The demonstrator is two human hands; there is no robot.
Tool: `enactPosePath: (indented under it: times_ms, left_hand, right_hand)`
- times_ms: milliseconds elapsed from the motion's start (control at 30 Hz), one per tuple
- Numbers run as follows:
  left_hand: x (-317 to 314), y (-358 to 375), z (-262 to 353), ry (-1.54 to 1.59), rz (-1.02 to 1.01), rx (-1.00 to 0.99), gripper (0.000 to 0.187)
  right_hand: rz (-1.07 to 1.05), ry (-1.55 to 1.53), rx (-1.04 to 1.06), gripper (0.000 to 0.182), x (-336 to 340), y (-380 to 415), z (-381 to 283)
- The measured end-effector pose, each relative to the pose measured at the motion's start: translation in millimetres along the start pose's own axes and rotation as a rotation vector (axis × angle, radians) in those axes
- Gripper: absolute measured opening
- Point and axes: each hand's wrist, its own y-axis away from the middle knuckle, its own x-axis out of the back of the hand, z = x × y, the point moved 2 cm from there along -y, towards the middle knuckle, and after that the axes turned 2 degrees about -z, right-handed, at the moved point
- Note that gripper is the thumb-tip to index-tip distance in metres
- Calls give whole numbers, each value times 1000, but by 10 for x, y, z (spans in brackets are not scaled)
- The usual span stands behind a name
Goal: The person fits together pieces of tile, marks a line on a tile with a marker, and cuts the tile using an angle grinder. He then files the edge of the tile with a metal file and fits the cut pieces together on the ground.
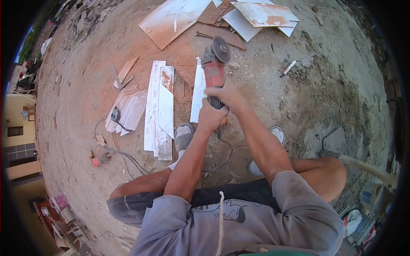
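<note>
Both of my hands are wrapped round a red and black angle grinder [213,74], held out in front of me above the ground. My left hand [211,115] grips the rear of its black handle, and my right hand [227,94] closes round the body just ahead of it. The grinder's round disc [221,49] is at the far end, facing up toward me. A cord hangs from the back. A narrow white tile strip [198,91] lies on the ground just left of the grinder, partly hidden by it. Stacked longer tile strips [159,109] lie further left.
Large tile pieces [177,17] and more boards [269,17] lie ahead. At left are a fanned tile stack [130,106] with a dark coiled object [115,114], cords, and a red tool [100,159]. A marker [288,68] lies right; a long-handled shovel [369,168] is beside my knee.
</note>
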Motion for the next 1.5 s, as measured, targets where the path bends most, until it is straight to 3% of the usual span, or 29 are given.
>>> enactPosePath:
  times_ms: [33, 100, 167, 233, 367, 433, 533, 667, 733, 833, 1100, 1500]
  left_hand:
    - [-13, 8, 22, -9, -5, -10, 63]
    - [-27, 134, 50, -86, 182, 32, 75]
    - [-66, 147, -147, -161, 163, 14, 71]
    - [-58, 40, -327, -195, 223, -177, 71]
    - [96, -146, -354, -184, 267, -234, 72]
    - [231, -173, -246, -87, 215, -203, 62]
    - [362, -402, -351, -186, 76, -258, 66]
    - [245, -560, -805, -281, 45, -190, 85]
    - [128, -541, -999, -358, 223, -235, 97]
    - [2, -508, -968, -292, 291, -196, 104]
    - [-44, -519, -953, -360, 299, -97, 100]
    - [-36, -516, -959, -404, 320, -31, 100]
  right_hand:
    - [10, -7, 8, 74, -113, 8, 19]
    - [218, 553, -176, 86, -319, 89, 13]
    - [222, 542, -195, 86, -437, 36, 52]
    - [231, 523, -212, 85, -557, -79, 80]
    - [164, 541, -188, 70, -568, -389, 36]
    - [99, 548, -156, 66, -503, -566, 54]
    - [-10, 592, -114, 63, -369, -753, 196]
    - [-101, 619, -153, 65, -323, -853, 310]
    - [-98, 606, -179, 65, -330, -918, 378]
    - [-61, 596, -211, 67, -292, -957, 495]
    - [-44, 598, -196, 79, -242, -1050, 432]
    - [-54, 616, -198, 81, -255, -1108, 472]
